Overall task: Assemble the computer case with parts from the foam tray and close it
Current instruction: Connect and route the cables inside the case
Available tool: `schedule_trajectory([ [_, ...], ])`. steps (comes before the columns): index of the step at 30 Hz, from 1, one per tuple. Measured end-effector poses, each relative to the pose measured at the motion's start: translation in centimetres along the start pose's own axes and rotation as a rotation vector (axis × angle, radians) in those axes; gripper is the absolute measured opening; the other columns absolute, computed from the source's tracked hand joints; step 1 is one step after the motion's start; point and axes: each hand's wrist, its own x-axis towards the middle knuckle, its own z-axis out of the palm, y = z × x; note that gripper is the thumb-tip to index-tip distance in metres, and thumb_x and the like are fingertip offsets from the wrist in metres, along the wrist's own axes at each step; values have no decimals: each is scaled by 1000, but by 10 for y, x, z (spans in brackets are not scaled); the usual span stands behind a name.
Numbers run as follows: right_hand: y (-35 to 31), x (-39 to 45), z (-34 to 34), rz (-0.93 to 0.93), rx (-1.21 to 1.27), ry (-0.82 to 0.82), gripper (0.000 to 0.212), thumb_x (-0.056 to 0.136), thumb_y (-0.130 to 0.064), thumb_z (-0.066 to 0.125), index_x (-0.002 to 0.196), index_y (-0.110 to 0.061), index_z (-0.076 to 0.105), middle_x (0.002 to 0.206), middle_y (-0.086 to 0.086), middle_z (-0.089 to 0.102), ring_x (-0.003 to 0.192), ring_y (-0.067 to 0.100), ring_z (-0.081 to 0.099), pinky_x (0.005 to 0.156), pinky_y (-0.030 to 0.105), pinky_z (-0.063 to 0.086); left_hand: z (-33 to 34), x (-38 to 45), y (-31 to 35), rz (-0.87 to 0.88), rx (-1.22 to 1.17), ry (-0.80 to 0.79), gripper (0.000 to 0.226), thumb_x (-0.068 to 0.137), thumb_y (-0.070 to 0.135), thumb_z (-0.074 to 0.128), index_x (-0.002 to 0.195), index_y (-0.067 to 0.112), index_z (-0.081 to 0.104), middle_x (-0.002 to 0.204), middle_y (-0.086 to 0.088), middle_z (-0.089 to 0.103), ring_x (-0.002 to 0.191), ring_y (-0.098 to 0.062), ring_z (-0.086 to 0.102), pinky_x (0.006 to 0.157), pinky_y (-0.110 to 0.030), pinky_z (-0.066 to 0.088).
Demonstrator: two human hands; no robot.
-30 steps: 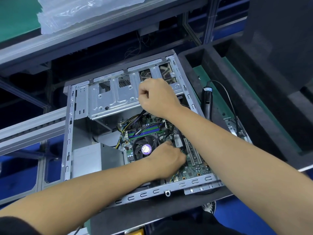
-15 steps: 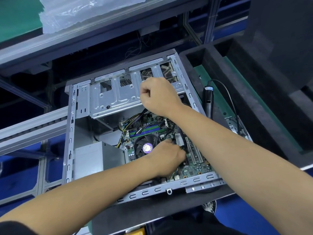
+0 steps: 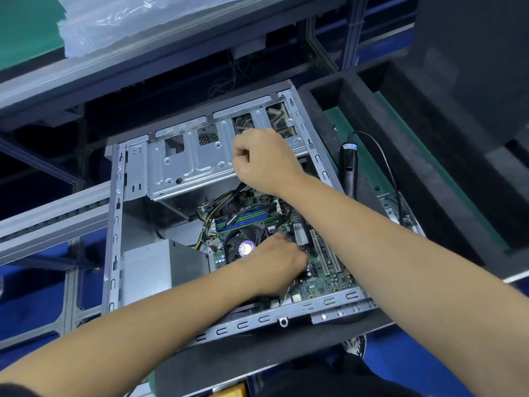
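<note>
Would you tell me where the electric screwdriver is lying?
In the head view, the electric screwdriver lies right of the computer case, in the foam tray.

A black foam tray point(image 3: 446, 179) carries the work. The open computer case point(image 3: 114, 224) lies on it at centre. At three o'clock, a recess with a green floor holds a black electric screwdriver point(image 3: 349, 170) and its cable point(image 3: 386, 167).

Head view looks steeply down, close over the open computer case point(image 3: 114, 224).
</note>
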Motion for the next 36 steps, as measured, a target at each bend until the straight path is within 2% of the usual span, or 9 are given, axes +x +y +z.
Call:
schedule_trajectory([
  [2,0,0,0,3,-2,-2,13,77,-3,49,67,-3,57,73,9,61,72,29,59,63,38,52,1,-1,0,0,38,13,8,75,8,55,73,15,54,67,-2,56,80,-24,50,76,-33,27],
  [4,0,0,0,5,1,-4,14,77,-3,49,65,-6,54,72,9,61,71,29,58,62,36,50,1,-2,-1,3,62,16,2,75,14,57,74,16,57,73,-2,62,89,-23,47,72,-32,22],
  [7,1,0,0,6,3,-4,13,77,-3,49,65,-6,54,72,10,61,70,29,58,60,35,49,-1,-3,0,-10,69,34,13,73,20,59,67,18,48,59,0,43,77,-21,41,70,-31,16],
  [9,1,0,0,5,-4,-3,13,77,-3,49,67,-3,57,73,11,62,71,29,58,60,36,49,-2,-3,1,-1,61,20,15,73,19,58,66,18,45,58,0,36,76,-22,43,71,-32,17],
  [11,1,0,1,5,-2,-2,13,77,-4,49,67,-3,57,74,11,62,71,29,59,59,35,49,-3,-2,2,2,47,9,15,72,15,57,66,18,43,60,-1,39,78,-24,50,73,-33,20],
  [16,1,0,1,4,-5,-3,14,78,-4,49,69,-2,59,74,11,63,72,30,59,61,35,50,-1,0,5,-30,49,-6,17,72,8,55,69,18,43,72,-8,61,80,-24,56,78,-34,27],
  [20,0,0,0,-2,-1,-4,14,78,-4,49,69,-2,59,74,10,62,72,29,59,62,37,51,0,1,7,-25,68,-5,17,75,6,52,71,18,40,76,-12,62,81,-26,56,83,-36,30],
  [25,-1,-1,-2,-3,-7,-7,14,78,-3,48,69,-2,59,74,12,63,73,30,59,64,41,54,-1,1,7,-33,58,11,18,73,6,52,70,19,41,77,-12,63,79,-26,57,81,-35,28],
  [36,0,0,0,-6,-18,-7,14,78,-3,49,67,-2,58,74,13,63,73,30,59,62,40,52,0,3,7,-49,71,-15,15,72,7,55,69,18,45,74,-11,63,77,-26,58,81,-34,29],
])
